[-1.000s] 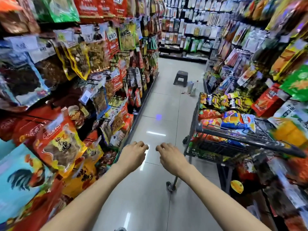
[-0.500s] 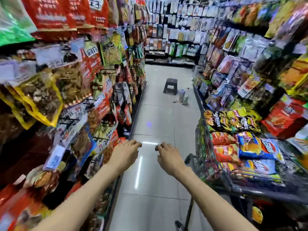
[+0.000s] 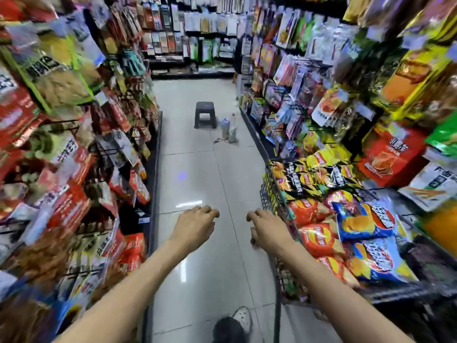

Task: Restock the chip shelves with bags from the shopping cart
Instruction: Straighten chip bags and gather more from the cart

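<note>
Both hands empty, fingers loosely curled: your left hand [image 3: 195,225] over the pale glossy floor tiles [image 3: 197,169], your right hand [image 3: 268,229] just beside the black wire shopping cart [image 3: 270,194]. Swing right, reach over its rim for the orange foil chip bag [image 3: 315,240], and grip an edge; squeezing likely crushes chips.

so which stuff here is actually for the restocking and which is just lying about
For the job:
shopping cart
blue chip bags
red chip bags
black-and-yellow chip bags

Lying about:
black stool
bottles on the floor beside it
</note>
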A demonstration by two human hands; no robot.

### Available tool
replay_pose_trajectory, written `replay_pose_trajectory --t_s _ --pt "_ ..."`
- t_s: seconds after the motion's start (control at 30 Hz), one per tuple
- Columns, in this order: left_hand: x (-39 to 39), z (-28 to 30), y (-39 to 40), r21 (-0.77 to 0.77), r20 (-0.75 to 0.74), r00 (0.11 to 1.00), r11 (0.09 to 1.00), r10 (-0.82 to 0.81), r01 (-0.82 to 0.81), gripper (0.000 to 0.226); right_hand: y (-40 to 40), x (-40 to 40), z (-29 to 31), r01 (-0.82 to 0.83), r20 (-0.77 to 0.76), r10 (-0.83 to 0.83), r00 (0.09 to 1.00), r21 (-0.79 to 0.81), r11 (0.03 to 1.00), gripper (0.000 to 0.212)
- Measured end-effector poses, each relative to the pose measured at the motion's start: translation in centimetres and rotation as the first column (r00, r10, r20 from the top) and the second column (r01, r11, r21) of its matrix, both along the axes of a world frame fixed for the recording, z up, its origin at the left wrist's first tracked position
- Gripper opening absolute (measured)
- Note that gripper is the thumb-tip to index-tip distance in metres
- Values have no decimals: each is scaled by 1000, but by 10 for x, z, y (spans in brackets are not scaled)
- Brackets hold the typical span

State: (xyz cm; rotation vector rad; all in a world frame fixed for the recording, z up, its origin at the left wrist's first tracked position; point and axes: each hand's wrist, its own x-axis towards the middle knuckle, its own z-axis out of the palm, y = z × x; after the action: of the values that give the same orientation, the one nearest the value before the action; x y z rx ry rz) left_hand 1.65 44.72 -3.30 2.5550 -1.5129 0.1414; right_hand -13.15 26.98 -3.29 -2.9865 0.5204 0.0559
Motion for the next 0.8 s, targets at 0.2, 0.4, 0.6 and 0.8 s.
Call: replay_pose_trajectory --t_s 0.2,0.4,0.6,0.8 --pt "61 15 -129 -12 -21 995 995 -103 102 24 -118 56 15 93 61 -92 994 -22 995 33" --pt "94 13 -228 20 -72 982 984 -173 175 25 -219 74 18 227 49 -227 973 5 974 34" --pt "112 -6 -324 69 -101 931 931 -351 359 29 -271 62 -1 409 -45 -407 912 51 911 37" --pt "123 -18 -421 103 -148 801 796 -581 596 27 -307 46 -14 631 -83 -627 775 30 776 41"
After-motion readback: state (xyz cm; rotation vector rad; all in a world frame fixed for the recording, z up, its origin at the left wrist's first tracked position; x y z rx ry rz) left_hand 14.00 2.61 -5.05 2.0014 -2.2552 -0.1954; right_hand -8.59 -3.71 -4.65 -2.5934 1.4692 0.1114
